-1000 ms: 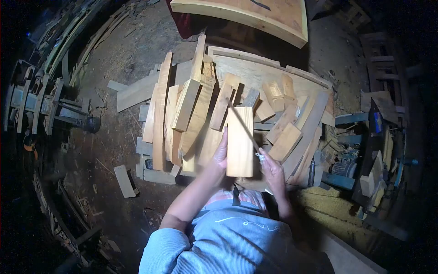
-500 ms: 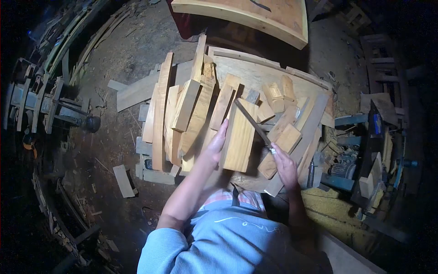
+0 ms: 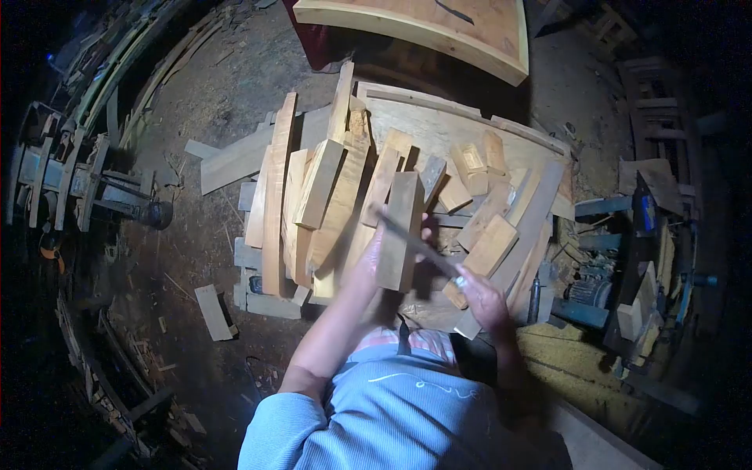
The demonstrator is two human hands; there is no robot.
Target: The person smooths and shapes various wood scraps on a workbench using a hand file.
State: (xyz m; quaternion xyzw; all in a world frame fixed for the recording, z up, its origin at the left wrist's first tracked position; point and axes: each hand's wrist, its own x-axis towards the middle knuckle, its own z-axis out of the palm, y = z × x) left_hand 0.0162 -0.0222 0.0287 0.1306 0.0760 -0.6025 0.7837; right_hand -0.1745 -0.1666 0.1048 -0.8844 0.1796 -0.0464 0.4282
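At frame centre, a wood block (image 3: 398,232) stands on edge over the pile of offcuts (image 3: 329,196).
Left hand (image 3: 374,254) fingers clamp it steady; right hand (image 3: 479,298) fingers grip a file (image 3: 419,244) laid across it.

Sleeves: light blue knit with fine ribbing, pushed up above the elbows; both forearms bare from there to the fingers. Thin pale squiggle of stitching or print runs across the blue fabric at the chest. Below it, nearer the fingers, a pink-and-white striped garment shows. Left hand (image 3: 376,254) and right hand (image 3: 483,301): bare, ungloved.
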